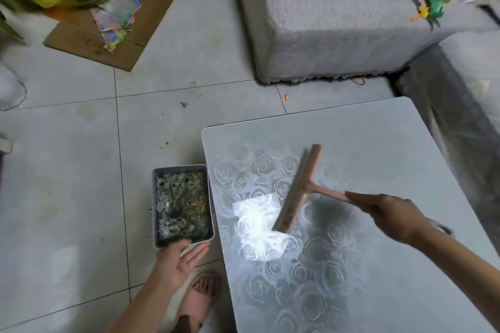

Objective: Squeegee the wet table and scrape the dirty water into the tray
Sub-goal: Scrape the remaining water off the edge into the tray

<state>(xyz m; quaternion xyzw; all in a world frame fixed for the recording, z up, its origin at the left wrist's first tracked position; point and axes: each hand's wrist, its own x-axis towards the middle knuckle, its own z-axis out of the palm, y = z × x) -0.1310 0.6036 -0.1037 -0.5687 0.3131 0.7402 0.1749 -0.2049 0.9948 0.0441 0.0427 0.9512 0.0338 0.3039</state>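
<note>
While the right grip (389, 213) is wrapped round the handle end of the squeegee (296, 189), its blade sits over the middle of the counter (378, 143), long axis running far to near, roughly parallel to the counter's left edge. Whether the blade touches the surface I cannot tell. The tray (154, 205), holding murky water and scraps, lies left of the blade, tight against that edge and lower than the top, with a shiny patch (257, 227) between them. The left grip (180, 259) is nearer it, fingers straight and palm up, touching the tray's near rim. I'd judge the stroke must run straight leftward, with the blade kept square to the edge.
</note>
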